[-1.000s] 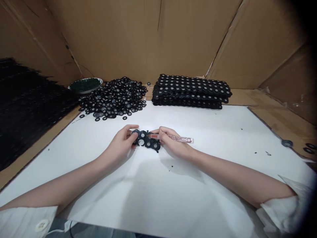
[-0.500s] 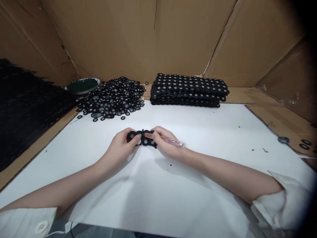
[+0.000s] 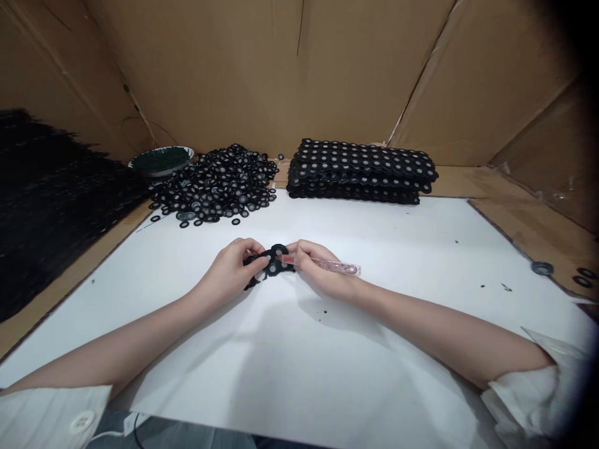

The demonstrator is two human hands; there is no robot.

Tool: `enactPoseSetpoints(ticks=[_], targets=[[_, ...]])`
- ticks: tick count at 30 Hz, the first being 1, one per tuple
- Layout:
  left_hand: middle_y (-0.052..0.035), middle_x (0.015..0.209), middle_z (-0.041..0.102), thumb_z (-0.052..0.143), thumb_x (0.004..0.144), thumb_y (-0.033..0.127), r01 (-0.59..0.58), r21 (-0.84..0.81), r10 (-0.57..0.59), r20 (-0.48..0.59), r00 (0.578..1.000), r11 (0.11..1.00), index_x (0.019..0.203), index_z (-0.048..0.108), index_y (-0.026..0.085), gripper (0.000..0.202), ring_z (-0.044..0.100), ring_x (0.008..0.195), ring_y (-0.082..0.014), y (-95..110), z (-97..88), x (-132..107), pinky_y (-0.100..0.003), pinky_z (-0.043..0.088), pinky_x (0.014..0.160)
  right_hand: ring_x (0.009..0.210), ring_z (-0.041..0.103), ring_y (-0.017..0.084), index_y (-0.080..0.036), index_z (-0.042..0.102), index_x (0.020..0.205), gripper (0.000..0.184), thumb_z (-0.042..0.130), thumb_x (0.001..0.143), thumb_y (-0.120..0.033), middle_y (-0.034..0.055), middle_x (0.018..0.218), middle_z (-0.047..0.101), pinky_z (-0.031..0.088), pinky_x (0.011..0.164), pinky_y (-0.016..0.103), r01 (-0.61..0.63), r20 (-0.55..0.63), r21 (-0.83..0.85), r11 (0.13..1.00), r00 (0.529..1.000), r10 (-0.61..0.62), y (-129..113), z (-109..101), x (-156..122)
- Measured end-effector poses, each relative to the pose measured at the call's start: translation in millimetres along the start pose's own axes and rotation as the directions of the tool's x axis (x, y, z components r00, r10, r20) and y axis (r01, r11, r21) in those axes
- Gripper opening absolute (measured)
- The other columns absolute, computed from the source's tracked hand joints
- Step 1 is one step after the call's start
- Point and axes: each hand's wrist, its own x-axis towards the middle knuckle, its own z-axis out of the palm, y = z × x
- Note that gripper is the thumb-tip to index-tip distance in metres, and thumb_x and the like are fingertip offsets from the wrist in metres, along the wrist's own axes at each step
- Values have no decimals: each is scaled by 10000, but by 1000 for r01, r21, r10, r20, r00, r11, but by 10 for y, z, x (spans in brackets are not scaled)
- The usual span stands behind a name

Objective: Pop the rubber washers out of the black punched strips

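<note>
My left hand (image 3: 233, 270) pinches a small black strip of joined rings (image 3: 271, 262) with pale round centres, held just above the white sheet (image 3: 299, 349). My right hand (image 3: 322, 272) grips a clear pink-tinted pen-like tool (image 3: 337, 267), and its reddish tip rests against the strip. The two hands meet at the middle of the sheet, fingers curled.
A loose heap of black rings (image 3: 215, 184) lies at the back left beside a green-filled dish (image 3: 161, 160). A neat stack of black ring sheets (image 3: 362, 169) sits at the back centre. Black material (image 3: 51, 193) covers the left. Cardboard walls (image 3: 299, 68) enclose the bench. Stray rings (image 3: 543, 269) lie at the right.
The strip has been turned and bunched between my fingers, showing shorter now. Both hands stay at the same spot on the sheet; the view shifted slightly.
</note>
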Motion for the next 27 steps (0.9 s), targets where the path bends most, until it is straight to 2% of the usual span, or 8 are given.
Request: enactPoseSetpoints(ticks=[3,8,11,13,16,20,23,27], targets=[[16,601,542,495,705,354,76,-113,-72,40,997,991,706,558,176,189,458,538,-117,22,44,-35,-236,321,516,918,537,154,-198,500,875,183,331,856,-264,24,902,549,411,791,308,94,23,-147,985,996,-91,5,33,-5],[-2,630,536,472,731,336,123,-203,-110,77,991,971,745,568,151,209,454,581,-123,99,96,-161,-242,320,537,703,499,114,-186,462,769,153,323,827,-211,8,792,482,390,613,246,192,5,-415,889,978,-209,9,119,-13],[-8,630,524,463,748,346,125,-258,-87,153,984,958,748,557,145,222,451,564,-118,100,84,-176,-236,317,516,680,485,111,-186,457,732,150,339,819,-215,7,778,481,381,598,247,216,-14,-443,870,969,-248,20,130,-5],[-7,621,524,470,748,357,124,-252,-87,152,984,960,753,541,146,222,447,532,-111,71,59,-133,-228,314,489,768,521,125,-188,470,748,142,357,820,-236,18,830,515,407,659,264,157,-66,-335,929,980,-189,32,101,6],[-6,653,557,490,734,349,94,-190,-78,91,993,977,857,530,161,228,476,532,-116,22,13,-46,-223,335,483,923,540,145,-181,488,753,163,372,828,-268,44,972,555,433,786,311,55,-65,12,998,996,-54,51,36,25],[9,682,585,495,723,312,10,-111,-1,80,997,994,1051,522,216,343,526,581,-132,-3,-33,3,-230,367,522,947,547,153,-166,429,645,217,409,824,-287,62,1003,576,453,844,367,23,-16,358,934,1000,-19,65,-7,44],[0,675,602,485,734,343,-5,-124,18,106,994,992,975,571,209,289,540,585,-142,-4,-43,10,-236,380,526,954,548,148,-169,385,618,229,415,825,-263,54,974,593,449,871,388,11,-5,415,910,1000,-9,70,-3,48],[-19,683,609,539,702,373,55,-187,-43,63,997,981,808,571,166,235,545,605,-149,22,-28,21,-236,391,533,1023,517,153,-170,400,617,239,407,839,-259,47,1002,581,442,898,391,32,-2,381,924,999,-34,63,16,39]])
